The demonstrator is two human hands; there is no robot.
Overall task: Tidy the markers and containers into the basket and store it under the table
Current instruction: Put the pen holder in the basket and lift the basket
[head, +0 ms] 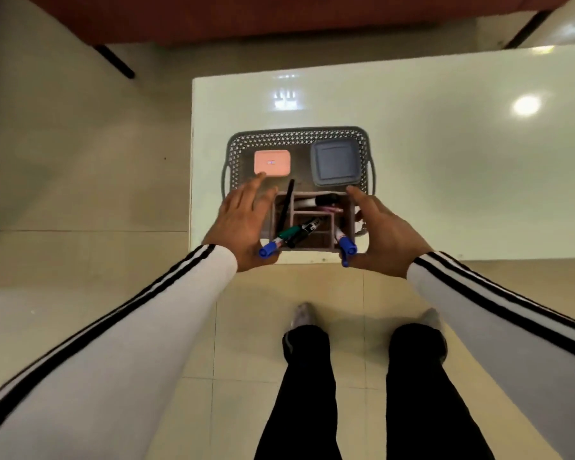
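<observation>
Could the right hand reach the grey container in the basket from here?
Probably yes: the right hand is open, fingertips just short of the grey container, which lies uncovered in the basket with nothing between them.

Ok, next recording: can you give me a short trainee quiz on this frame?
1. True or false: the basket stands on the table.
2. Which box lies nearer the left hand? A) pink box B) grey box
3. How many blue caps show at the organizer's near edge?
Key: 1 true; 2 A; 3 two.
</observation>
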